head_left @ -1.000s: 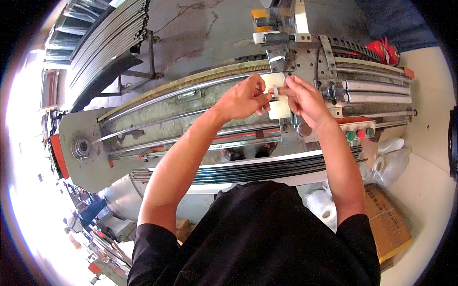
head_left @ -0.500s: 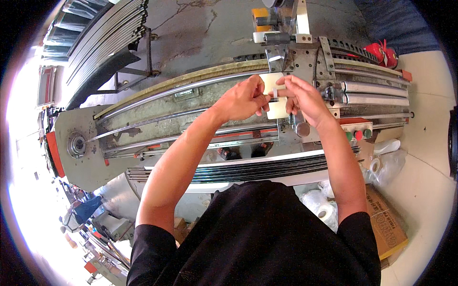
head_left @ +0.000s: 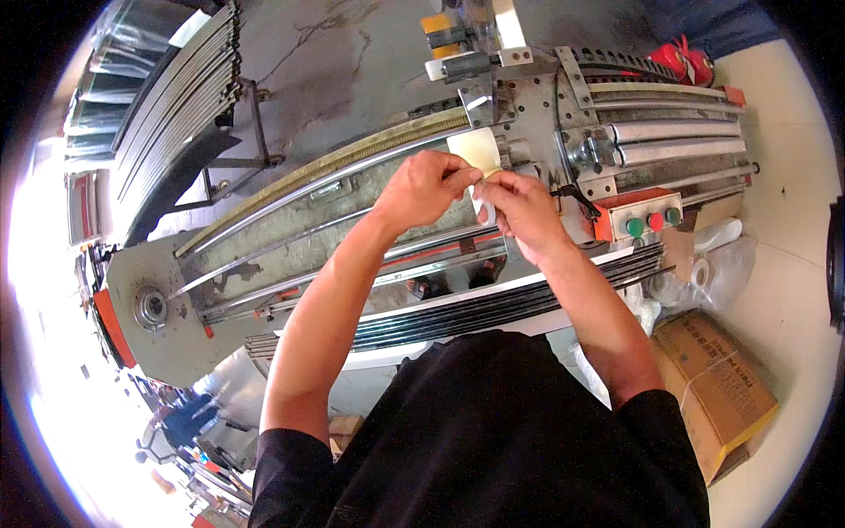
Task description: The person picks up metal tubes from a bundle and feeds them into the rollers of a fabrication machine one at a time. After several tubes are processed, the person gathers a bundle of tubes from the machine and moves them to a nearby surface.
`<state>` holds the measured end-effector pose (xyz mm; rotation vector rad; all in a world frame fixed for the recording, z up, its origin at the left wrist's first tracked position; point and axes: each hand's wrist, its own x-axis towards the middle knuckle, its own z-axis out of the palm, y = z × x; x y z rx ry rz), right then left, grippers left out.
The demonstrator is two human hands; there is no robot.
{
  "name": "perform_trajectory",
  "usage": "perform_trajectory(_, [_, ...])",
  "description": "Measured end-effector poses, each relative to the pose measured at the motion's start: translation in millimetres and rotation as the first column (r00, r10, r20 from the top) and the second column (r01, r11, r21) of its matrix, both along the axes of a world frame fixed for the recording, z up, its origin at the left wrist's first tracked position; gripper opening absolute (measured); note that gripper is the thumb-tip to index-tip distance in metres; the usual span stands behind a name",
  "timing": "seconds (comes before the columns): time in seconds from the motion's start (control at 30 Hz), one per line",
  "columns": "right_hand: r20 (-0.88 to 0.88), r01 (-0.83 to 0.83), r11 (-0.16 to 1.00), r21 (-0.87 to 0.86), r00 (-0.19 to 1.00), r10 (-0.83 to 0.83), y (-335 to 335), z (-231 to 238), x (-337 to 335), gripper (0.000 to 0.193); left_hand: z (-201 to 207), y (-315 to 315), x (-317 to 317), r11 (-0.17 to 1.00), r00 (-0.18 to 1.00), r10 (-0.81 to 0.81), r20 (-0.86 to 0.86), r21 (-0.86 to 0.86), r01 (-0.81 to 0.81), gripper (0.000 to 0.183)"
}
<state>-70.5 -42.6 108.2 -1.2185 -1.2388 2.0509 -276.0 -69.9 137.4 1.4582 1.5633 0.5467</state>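
Over the machine's carriage, both hands meet with their fingertips pinched close together. My left hand [head_left: 428, 188] is closed, thumb and forefinger pressed at the meeting point; whatever lies between them is too small to make out. My right hand [head_left: 525, 211] is closed too, its fingers curled around a small thin whitish strip [head_left: 486, 211] that hangs below the fingertips. Just beyond the fingertips is a cream-coloured roller [head_left: 471, 146], partly hidden by the hands. The metal carriage plate [head_left: 532, 110] carries it.
Long steel rails [head_left: 282, 233] run across the machine bed. A control box [head_left: 635, 220] with green and red buttons sits to the right. Black strips [head_left: 458, 310] lie along the near edge. A rack of long profiles [head_left: 180, 97] stands far left, a cardboard box [head_left: 717, 383] near right.
The hands have come together, fingertips now meeting where they were apart before. The right hand has moved left and nearer, its fingers curling in. The view has shifted slightly.
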Motion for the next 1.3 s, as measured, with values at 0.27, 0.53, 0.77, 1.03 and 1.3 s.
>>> perform_trajectory(0.27, [-0.385,-0.685,0.621,0.38,0.494,0.78,-102,62,48,0.017,-41,7,0,0.996,0.995,0.048,-0.089,0.076,-0.042,0.032])
perform_trajectory(0.53, [0.567,-0.249,0.679,0.691,0.769,-0.295,-66,-122,149,0.04,-50,3,-2,0.991,0.991,0.006,-0.131,0.132,0.011,0.034])
perform_trajectory(0.77, [0.61,-0.485,0.371,0.792,0.602,-0.515,-20,-170,128,0.04,-49,-9,7,0.998,0.995,0.035,-0.094,0.05,-0.03,0.033])
perform_trajectory(1.03, [0.58,-0.366,0.488,0.792,0.7,-0.417,-50,-150,139,0.051,-48,-9,8,0.999,0.995,-0.021,-0.094,0.045,0.025,0.033])
perform_trajectory(1.3, [0.092,-0.33,0.894,0.304,0.944,0.317,-96,-74,73,0.028,-42,-8,9,0.986,0.981,-0.162,-0.102,0.011,0.164,0.028])
